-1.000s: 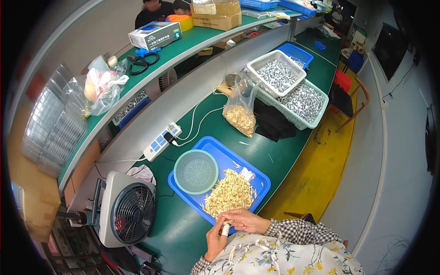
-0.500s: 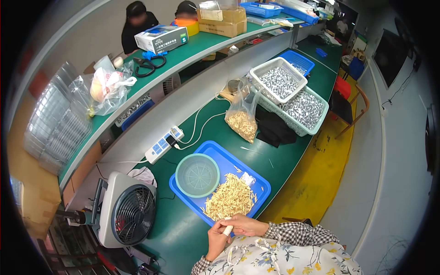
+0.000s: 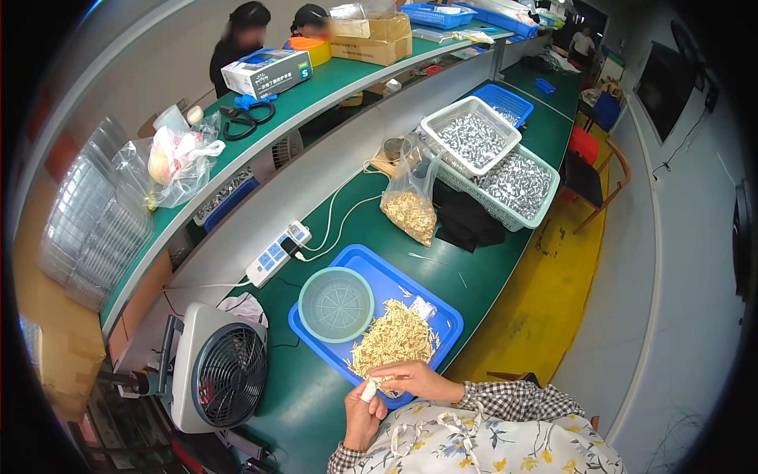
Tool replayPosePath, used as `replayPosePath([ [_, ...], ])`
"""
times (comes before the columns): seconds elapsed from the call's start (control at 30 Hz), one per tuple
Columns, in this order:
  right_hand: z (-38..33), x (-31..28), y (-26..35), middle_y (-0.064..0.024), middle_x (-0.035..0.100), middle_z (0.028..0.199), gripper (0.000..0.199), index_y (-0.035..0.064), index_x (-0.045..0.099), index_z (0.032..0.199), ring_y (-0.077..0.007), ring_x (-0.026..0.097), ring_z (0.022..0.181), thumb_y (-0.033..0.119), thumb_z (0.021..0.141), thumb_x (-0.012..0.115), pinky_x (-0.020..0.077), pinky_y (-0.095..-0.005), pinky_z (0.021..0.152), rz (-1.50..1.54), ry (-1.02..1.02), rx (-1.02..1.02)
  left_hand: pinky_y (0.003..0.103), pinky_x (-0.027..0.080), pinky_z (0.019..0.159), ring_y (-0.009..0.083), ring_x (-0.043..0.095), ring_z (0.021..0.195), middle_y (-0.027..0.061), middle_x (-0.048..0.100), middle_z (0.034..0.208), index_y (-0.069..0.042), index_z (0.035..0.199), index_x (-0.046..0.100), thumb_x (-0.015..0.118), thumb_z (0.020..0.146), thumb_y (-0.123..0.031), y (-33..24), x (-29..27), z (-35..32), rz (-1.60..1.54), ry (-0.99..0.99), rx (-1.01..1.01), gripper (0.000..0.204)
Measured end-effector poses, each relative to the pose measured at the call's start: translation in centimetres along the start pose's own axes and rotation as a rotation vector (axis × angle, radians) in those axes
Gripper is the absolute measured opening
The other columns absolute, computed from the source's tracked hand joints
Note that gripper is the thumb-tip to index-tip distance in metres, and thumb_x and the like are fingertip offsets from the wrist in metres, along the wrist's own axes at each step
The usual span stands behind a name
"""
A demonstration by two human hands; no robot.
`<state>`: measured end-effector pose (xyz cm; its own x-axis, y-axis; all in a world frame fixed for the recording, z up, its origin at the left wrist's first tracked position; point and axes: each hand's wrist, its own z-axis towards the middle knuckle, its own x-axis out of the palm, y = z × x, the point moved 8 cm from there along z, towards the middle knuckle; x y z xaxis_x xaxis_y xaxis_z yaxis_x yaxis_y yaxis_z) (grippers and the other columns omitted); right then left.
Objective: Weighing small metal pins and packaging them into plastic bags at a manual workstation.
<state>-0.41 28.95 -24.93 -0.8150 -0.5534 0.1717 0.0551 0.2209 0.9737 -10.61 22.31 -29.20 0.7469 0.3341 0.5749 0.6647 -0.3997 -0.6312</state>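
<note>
Fan: a grey box fan with a round black grille [image 3: 225,378] stands at the near left end of the green counter [image 3: 505,261], facing the person; it sits as it did a second ago.
Power strip: a white power strip with blue switches [image 3: 278,253] lies further off, against the pale riser, its white cables trailing right.
Bowl: a pale green round plastic sieve bowl [image 3: 336,304] rests in the left part of the blue rectangular plastic tray [image 3: 442,316], unmoved over the last second.
Pile: a heap of small cream-coloured plastic pieces [image 3: 392,341] fills the near middle of the tray, just beside the bowl.
Left hand: the left hand [image 3: 362,412] is closed on a small white cylindrical piece [image 3: 369,390], held upright at the near edge of the tray.
Right hand: the right hand [image 3: 414,379] has its fingers pinched narrow at the near edge of the pile, touching the pieces and close above the white piece; what it grips is too small to tell.
Change: both hands have edged a little forward toward the pile since a second ago, while the view has swung so the far shelf shows more.
Bag: a clear plastic bag of cream pieces [image 3: 410,207] stands further off.
Baskets: two white mesh baskets of silvery metal parts [image 3: 493,158] sit far right.
</note>
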Motion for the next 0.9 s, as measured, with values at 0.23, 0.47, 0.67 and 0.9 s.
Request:
replayPosePath([
  [0.23, -0.1, 1.5, 0.3, -0.0063, 0.065, 0.1, 0.027, 0.0026, 0.061, 0.11, -0.0094, 0.058, 0.091, 0.013, 0.086, 0.059, 0.0449, -0.0223, 0.079, 0.02, 0.177, 0.02, 0.026, 0.035, 0.039, 0.0118, 0.041, 0.039, -0.0009, 0.038, 0.046, 0.001, 0.096, 0.054, 0.047, 0.093, -0.021, 0.8, 1.3, -1.4, -0.345, 0.233, -0.121, 0.023],
  [0.47, -0.9, 2.9, 0.1, -0.005, 0.065, 0.101, 0.027, 0.0073, 0.061, 0.112, -0.008, 0.057, 0.091, 0.015, 0.086, 0.059, 0.0464, -0.0225, 0.078, 0.151, 0.281, 0.041, 0.029, 0.034, 0.039, 0.0163, 0.039, 0.037, -0.0011, 0.037, 0.045, -0.002, 0.108, 0.05, 0.047, 0.092, -0.03, -0.6, 4.6, -2.8, 0.016, 0.352, -0.055, 0.032],
  [0.67, -0.5, 2.5, -0.4, -0.0054, 0.065, 0.1, 0.028, 0.0071, 0.06, 0.113, -0.0082, 0.058, 0.09, 0.016, 0.086, 0.058, 0.047, -0.0226, 0.076, 0.07, 0.29, 0.103, 0.026, 0.033, 0.038, 0.0119, 0.034, 0.036, -0.0028, 0.035, 0.044, -0.004, 0.112, 0.052, 0.043, 0.094, -0.03, 0.5, 4.2, -2.2, -0.165, 0.327, -0.146, 0.033],
  [0.9, 0.0, -0.7, -1.0, -0.0049, 0.063, 0.087, 0.024, 0.0048, 0.06, 0.11, -0.0107, 0.058, 0.078, 0.013, 0.087, 0.056, 0.0476, -0.0242, 0.073, -0.041, 0.184, 0.423, 0.022, 0.03, 0.036, 0.0086, 0.032, 0.036, -0.0038, 0.035, 0.046, -0.005, 0.106, 0.055, 0.041, 0.095, -0.029, -3.0, 2.8, -0.3, -0.465, 0.197, -0.021, 0.029],
])
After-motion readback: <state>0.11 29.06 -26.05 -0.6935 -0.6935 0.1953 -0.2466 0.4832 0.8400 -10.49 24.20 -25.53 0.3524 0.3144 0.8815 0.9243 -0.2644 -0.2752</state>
